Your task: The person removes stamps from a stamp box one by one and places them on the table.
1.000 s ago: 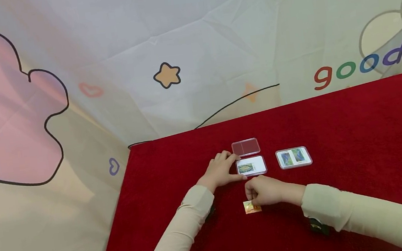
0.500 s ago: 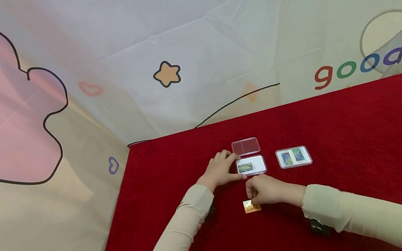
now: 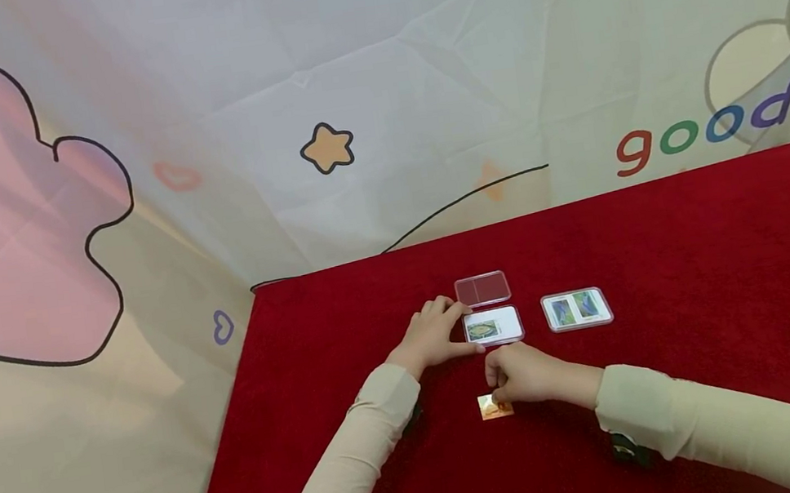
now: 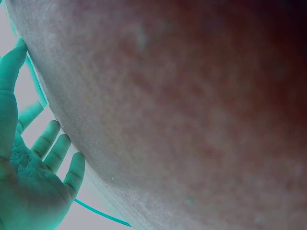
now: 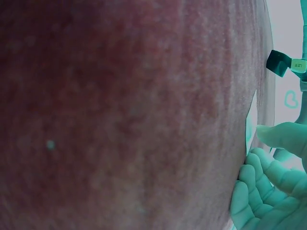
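On red felt-covered table (image 3: 663, 263), centre: small orange picture card (image 3: 494, 407), flat, pinched at its far edge by curled fingers of right hand (image 3: 525, 376), seemingly to lift it. Just beyond: open clear plastic card case with white insert and one green picture (image 3: 494, 326), steadied at its left edge by straight, spread fingers of left hand (image 3: 435, 334). Empty clear lid (image 3: 482, 289) behind; second case with two pictures (image 3: 576, 310) to the right. Backdrop: pale printed cloth (image 3: 345, 80), star, cloud, "good".
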A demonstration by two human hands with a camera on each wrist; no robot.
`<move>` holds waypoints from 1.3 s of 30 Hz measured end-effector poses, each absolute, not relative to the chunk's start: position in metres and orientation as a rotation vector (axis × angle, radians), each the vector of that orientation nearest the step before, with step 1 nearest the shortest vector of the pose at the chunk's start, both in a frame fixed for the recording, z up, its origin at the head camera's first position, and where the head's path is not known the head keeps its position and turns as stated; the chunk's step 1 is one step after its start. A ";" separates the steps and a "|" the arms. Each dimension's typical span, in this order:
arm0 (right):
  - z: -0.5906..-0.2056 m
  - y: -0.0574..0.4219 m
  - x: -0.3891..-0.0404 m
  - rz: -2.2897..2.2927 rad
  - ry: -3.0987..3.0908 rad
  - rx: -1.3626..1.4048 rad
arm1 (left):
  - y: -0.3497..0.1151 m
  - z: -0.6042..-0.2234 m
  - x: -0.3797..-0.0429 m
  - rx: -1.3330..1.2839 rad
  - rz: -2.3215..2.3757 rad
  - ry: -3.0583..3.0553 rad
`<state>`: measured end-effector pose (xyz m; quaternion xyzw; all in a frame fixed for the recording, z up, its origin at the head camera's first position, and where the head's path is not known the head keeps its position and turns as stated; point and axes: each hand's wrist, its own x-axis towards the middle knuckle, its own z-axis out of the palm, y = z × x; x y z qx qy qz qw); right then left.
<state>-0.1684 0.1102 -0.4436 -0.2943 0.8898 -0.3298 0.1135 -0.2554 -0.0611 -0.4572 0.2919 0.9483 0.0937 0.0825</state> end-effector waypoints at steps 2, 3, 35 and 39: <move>-0.444 0.110 -0.168 -0.978 2.604 -0.838 | -0.062 -0.458 -0.255 0.871 0.283 2.833; -0.444 0.110 -0.168 -0.981 2.603 -0.825 | -0.062 -0.458 -0.255 0.872 0.287 2.832; -0.433 0.124 -0.197 -0.924 2.876 -0.578 | -0.064 -0.460 -0.258 0.919 0.310 2.858; -0.436 0.127 -0.199 -0.928 2.905 -0.558 | -0.064 -0.460 -0.258 0.907 0.314 2.848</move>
